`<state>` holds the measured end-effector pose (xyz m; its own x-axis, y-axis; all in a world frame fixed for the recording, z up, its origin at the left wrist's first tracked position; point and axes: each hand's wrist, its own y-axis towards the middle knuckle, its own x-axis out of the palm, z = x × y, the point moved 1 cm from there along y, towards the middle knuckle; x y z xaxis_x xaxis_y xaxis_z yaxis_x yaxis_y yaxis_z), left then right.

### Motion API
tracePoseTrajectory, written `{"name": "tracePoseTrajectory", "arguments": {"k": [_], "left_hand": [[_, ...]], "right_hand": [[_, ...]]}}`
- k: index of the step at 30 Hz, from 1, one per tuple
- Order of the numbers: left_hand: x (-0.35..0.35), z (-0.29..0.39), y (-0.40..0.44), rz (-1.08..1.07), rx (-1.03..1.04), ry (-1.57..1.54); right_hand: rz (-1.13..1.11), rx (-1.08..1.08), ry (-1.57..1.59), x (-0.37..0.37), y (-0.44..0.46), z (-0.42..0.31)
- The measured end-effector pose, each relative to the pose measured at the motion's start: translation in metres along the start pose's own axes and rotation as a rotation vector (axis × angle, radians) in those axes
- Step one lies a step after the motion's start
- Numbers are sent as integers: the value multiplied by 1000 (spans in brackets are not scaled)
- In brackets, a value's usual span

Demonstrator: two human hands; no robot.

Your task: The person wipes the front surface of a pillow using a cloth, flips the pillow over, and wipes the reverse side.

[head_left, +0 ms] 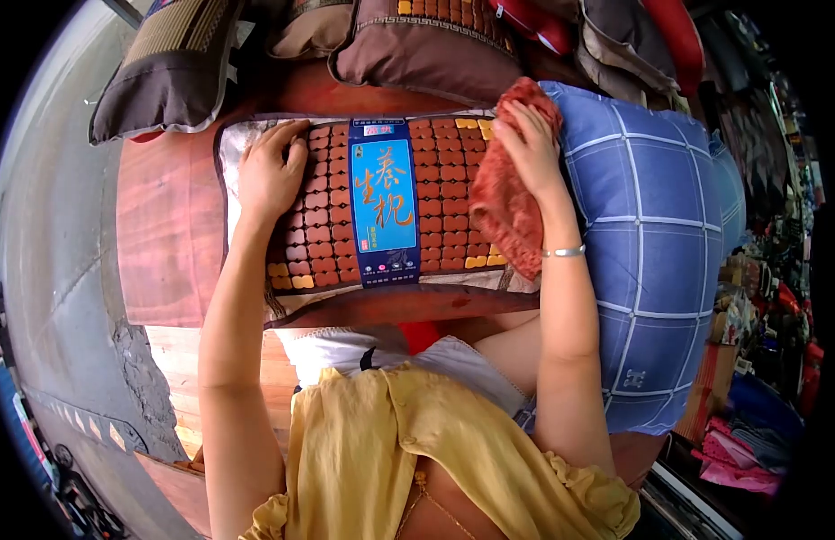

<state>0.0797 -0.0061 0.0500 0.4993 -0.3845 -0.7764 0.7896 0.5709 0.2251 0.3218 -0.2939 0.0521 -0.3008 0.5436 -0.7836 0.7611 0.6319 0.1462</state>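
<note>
Currently, the tiled pillow (442, 184) lies on the reddish tabletop (170, 243), a blue printed band (384, 193) across its middle. Left hand (271, 171): fingers close together, slightly bent, resting on the pillow's left end without gripping. Right hand (534, 155): fingers slightly parted atop a red cloth (507, 207), which partly covers the right end; cannot tell whether they pinch it. A blue checked cushion (651, 252) lies just beside.
</note>
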Motion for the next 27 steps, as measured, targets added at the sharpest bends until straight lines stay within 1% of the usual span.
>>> {"name": "tracePoseTrajectory", "arguments": {"k": [2, 4, 5, 6, 8, 9, 10, 12, 14, 16, 18, 21, 24, 26, 27], "left_hand": [[0, 3, -1, -19, -34, 9], [0, 5, -2, -6, -38, 11], [0, 6, -2, -2, -36, 15], [0, 7, -2, 3, -37, 18], [-1, 7, -4, 13, -49, 16], [-1, 8, -4, 10, -43, 39], [0, 8, -3, 8, -34, 62], [0, 8, -2, 14, -24, 66], [0, 7, -2, 14, -13, 75], [0, 6, -2, 0, -12, 61], [1, 5, -2, 0, -11, 54], [0, 5, -3, 0, -16, 49], [-1, 5, -2, 10, -13, 42], [-2, 8, -3, 50, 36, 54], [-3, 9, -3, 47, 29, 50]], "right_hand": [[69, 41, 130, 8, 10, 46], [134, 153, 412, 13, 7, 67], [121, 174, 478, 14, 1, 80], [105, 194, 542, 10, -12, 75], [100, 169, 572, 1, -43, 44], [116, 147, 579, 6, -62, 43], [136, 155, 552, -1, -79, 16], [172, 75, 368, -9, -109, -23], [187, -51, 90, -6, -131, -52], [179, -210, -62, -1, -132, -69], [94, -267, -145, -6, -115, -83], [51, -273, -147, -8, -73, -72], [-28, -140, -67, -6, -28, -38], [-45, -52, 57, -3, -4, -3], [-22, -42, 159, 2, 5, 24]]}}
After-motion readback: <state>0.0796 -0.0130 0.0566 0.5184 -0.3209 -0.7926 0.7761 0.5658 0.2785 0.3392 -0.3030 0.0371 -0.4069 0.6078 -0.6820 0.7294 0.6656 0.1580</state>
